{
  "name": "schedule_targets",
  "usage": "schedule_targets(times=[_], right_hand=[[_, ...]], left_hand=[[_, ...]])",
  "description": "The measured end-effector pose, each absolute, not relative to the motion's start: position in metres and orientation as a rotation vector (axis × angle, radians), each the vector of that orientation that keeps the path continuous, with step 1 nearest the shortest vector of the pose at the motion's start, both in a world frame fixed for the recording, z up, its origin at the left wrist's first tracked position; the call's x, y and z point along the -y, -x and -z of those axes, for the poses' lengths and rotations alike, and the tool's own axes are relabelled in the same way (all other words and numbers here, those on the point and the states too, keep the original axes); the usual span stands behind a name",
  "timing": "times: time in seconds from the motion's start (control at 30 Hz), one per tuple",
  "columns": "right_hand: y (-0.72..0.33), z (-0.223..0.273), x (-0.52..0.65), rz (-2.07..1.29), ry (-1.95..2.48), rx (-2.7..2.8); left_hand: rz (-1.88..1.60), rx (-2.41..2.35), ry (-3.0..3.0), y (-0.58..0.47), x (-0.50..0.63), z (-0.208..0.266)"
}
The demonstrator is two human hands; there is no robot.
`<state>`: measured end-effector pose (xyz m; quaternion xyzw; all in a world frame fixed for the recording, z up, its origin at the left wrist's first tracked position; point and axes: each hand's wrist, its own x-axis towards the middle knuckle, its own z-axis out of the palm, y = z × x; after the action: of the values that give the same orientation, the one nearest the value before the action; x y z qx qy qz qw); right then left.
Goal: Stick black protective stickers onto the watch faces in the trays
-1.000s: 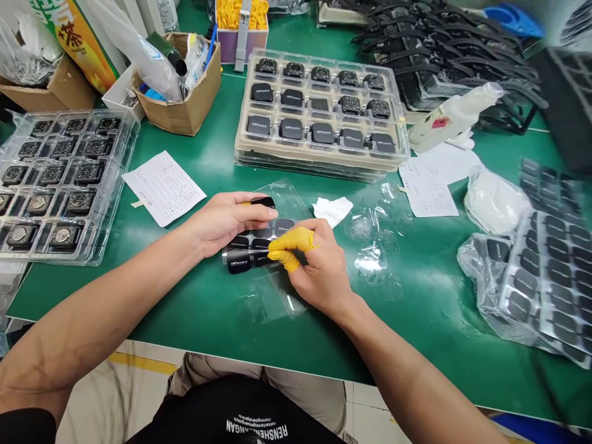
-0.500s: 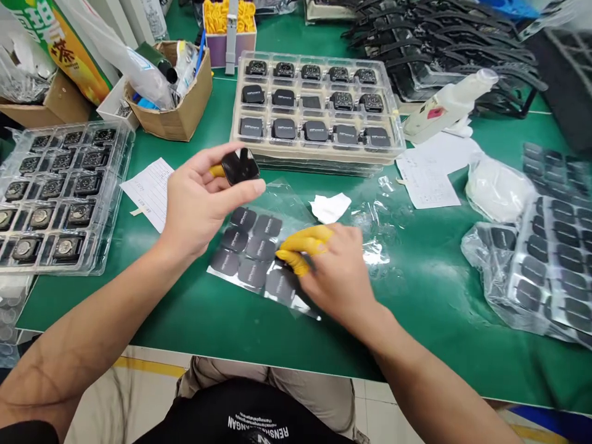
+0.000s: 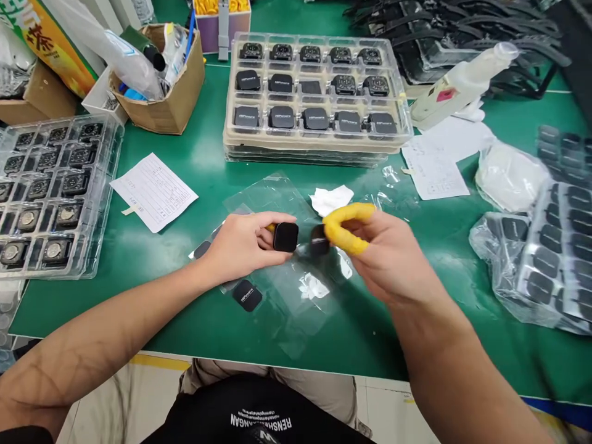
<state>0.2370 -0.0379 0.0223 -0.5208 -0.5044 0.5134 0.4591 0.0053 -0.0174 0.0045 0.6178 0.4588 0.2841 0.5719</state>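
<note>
My left hand [image 3: 238, 243] is closed around a square watch body [image 3: 285, 237], its dark glossy face turned towards me. A little to the right, my right hand [image 3: 386, 250], with yellow finger cots on thumb and forefinger, pinches a dark square film sticker [image 3: 319, 241] by its edge. The sticker is blurred and a small gap separates it from the watch. Below my left hand lies a loose black printed sticker [image 3: 247, 295]. Clear plastic film [image 3: 272, 192] spreads under both hands. My left hand covers most of the sticker sheet [image 3: 202, 250].
A stacked clear tray [image 3: 319, 152] of watch bodies stands at the back; another tray [image 3: 102, 203] is at left. Crumpled white tissue [image 3: 330, 198] lies beyond my hands. A spray bottle [image 3: 456, 92], bagged sticker sheets [image 3: 518, 277], paper slip [image 3: 157, 191] and cardboard box [image 3: 178, 102] stand around.
My right hand has lifted a sticker off the sheet and moved up and right. My left hand has brought the watch down and right, its face turned towards me. A loose sticker now shows below.
</note>
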Motion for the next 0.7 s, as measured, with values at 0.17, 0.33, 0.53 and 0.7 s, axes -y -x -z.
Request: schedule_targets(times=[0.17,0.33,0.53,0.7], right_hand=[[-0.214,-0.008,0.042,-1.389,1.422,1.080],[-0.208,-0.007,0.045,-1.364,1.412,1.051],[-0.209,-0.002,0.044,-1.361,1.421,1.106],[-0.209,-0.002,0.044,-1.361,1.437,1.084]], left_hand=[[-0.646,-1.094,-1.556,-0.009,0.021,-0.005],[-0.648,-1.131,-1.572,-0.011,0.021,-0.006],[-0.639,-1.132,-1.569,-0.012,0.021,-0.007],[-0.625,-1.137,-1.572,-0.012,0.021,-0.006]])
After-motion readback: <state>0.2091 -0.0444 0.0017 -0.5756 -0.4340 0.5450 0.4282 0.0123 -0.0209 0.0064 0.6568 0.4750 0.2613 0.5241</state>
